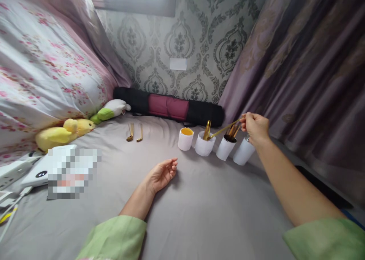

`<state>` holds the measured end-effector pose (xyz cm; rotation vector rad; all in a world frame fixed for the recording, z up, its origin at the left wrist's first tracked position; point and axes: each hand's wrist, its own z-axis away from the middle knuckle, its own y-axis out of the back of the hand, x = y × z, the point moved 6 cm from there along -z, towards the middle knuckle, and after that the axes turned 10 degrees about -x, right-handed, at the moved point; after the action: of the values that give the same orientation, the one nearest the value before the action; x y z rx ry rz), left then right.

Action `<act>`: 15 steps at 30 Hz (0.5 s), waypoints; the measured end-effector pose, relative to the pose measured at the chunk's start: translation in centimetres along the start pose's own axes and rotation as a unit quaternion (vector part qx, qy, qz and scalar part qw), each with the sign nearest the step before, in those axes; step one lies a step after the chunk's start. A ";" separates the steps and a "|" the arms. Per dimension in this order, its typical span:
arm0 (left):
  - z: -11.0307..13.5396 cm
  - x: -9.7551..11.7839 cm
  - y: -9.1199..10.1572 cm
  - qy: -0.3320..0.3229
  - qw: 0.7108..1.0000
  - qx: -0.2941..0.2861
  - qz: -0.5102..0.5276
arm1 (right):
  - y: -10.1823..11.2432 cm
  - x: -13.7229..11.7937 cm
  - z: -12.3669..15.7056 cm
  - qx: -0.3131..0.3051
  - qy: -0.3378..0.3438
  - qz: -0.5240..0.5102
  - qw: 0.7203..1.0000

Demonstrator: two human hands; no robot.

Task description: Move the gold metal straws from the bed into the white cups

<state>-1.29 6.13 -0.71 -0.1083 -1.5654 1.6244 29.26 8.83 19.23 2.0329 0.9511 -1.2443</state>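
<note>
Several white cups stand in a row on the grey bed sheet (205, 214). My right hand (255, 127) is raised above the rightmost cup (243, 152) and pinches the end of a long gold utensil (224, 130), whose other end reaches into the second cup (204, 145). That cup and the third cup (225, 147) hold more gold utensils. The leftmost cup (185, 139) shows a yellow inside. My left hand (162, 173) rests on the sheet, palm up, fingers loosely curled and holding nothing. Two gold utensils (135, 132) lie on the sheet farther left.
A black and maroon rolled bag (168, 107) lies along the patterned wall. Yellow (64, 132) and green-white (111, 110) plush toys sit by a floral pillow (42, 73) on the left. A white power strip and cables (14, 172) lie at the left edge. Purple curtain (308, 69) hangs right.
</note>
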 end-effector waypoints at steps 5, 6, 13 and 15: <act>-0.1 0.1 0.1 0.000 1.000 -0.002 0.001 | 0.0 -0.6 -2.1 0.016 0.022 0.084 0.996; -0.2 0.1 0.1 0.000 1.000 -0.003 0.002 | -0.1 -0.5 -2.5 0.017 0.029 0.104 0.994; -0.1 0.1 0.1 0.003 1.000 -0.002 -0.001 | -2.3 0.0 -4.0 -0.035 0.089 0.254 0.962; -0.2 0.1 0.1 0.003 1.000 -0.006 0.000 | -3.1 0.0 -4.0 -0.056 0.096 0.285 0.952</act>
<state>-1.30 6.31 -0.79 -0.1192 -1.5698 1.6138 28.77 13.71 20.55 2.1474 0.4408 -0.6773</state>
